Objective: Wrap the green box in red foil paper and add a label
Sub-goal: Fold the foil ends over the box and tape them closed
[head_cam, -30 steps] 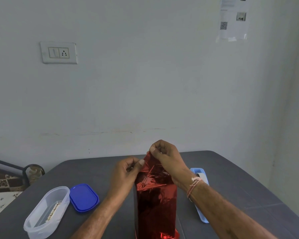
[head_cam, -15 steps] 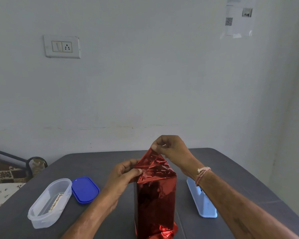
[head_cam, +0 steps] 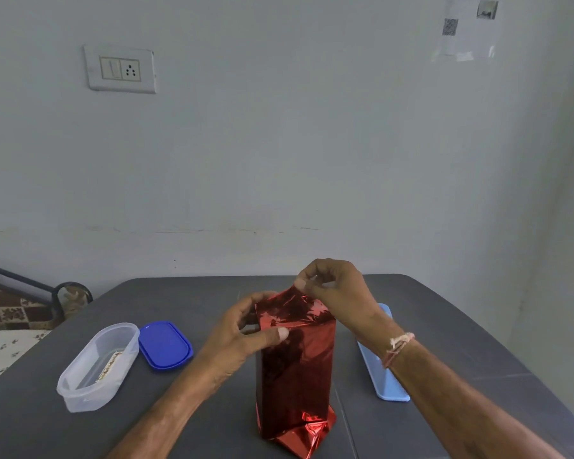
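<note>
- The box point(head_cam: 295, 376) stands upright on the dark grey tabletop point(head_cam: 196, 293), between the two forearms and directly under both hands. Red foil paper point(head_cam: 299, 352) covers every face of it that shows.
- The left hand point(head_cam: 242, 336) grips the box at its upper left edge. The thumb lies flat across the front face just under the top, and the fingers curl round the far side behind the foil.
- The right hand point(head_cam: 337, 289) is above the top of the box. Its thumb and fingertips pinch the peak of a loose foil flap and hold it up, so the crinkled foil slopes from that pinch down to the top edges of the box.
- The two hands are near each other but apart, the right higher and farther from the camera than the left.
- At the foot of the box, well below both hands, the foil is folded into a creased flap that juts forward onto the tabletop.
- A thread bracelet point(head_cam: 398, 347) circles the right wrist.
- A light-blue plastic tray point(head_cam: 383, 385) lies on the tabletop just beyond the right forearm, which hides part of it.
- Out past the left hand lies a blue oval lid point(head_cam: 164, 344). Just beside it stands a clear oval plastic container point(head_cam: 96, 369) with a small patterned strip point(head_cam: 110, 366) inside, too small to make out.
- On the wall behind, a switch-and-socket plate point(head_cam: 120, 69) is high above the left hand, and a taped paper sheet point(head_cam: 468, 31) is high above the right.
</note>
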Motion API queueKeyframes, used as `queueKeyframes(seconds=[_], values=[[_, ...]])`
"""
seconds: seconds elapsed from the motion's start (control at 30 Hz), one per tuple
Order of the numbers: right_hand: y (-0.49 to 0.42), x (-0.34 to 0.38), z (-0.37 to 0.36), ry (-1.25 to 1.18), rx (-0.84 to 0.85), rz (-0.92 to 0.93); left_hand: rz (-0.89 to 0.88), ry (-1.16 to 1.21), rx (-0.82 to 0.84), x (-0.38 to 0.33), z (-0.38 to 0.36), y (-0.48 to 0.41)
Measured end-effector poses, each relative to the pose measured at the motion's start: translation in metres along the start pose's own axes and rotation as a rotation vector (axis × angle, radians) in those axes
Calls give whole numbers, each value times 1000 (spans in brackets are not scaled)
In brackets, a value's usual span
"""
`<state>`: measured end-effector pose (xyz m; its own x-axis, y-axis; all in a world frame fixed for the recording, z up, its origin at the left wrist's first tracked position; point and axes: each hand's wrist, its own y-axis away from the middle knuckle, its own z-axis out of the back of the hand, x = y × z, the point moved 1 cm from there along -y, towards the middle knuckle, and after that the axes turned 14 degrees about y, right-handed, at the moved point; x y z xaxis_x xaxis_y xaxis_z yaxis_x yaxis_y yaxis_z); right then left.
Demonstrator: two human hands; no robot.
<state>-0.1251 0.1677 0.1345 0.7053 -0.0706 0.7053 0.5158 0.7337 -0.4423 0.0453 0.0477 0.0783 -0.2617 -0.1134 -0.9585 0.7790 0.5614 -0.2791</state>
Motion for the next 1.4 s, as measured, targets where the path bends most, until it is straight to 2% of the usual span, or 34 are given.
queueKeyframes(seconds=[0.23,0.67,1.07,1.17,1.27,1.4], values=[[29,-11,-13,172,-178,36,-50,21,-46,5,-4,1],[46,-19,-24,115,-204,25,-87,32,-58,8,-6,4],[58,-30,-28,213,-273,199,-112,37,-70,13,-6,2],[59,-33,-30,262,-309,246,-157,-31,-80,16,-4,0],[58,-34,-32,361,-357,280,-239,-200,-63,18,1,-5],[52,-37,-31,344,-334,301,-379,-368,-22,10,1,-12]])
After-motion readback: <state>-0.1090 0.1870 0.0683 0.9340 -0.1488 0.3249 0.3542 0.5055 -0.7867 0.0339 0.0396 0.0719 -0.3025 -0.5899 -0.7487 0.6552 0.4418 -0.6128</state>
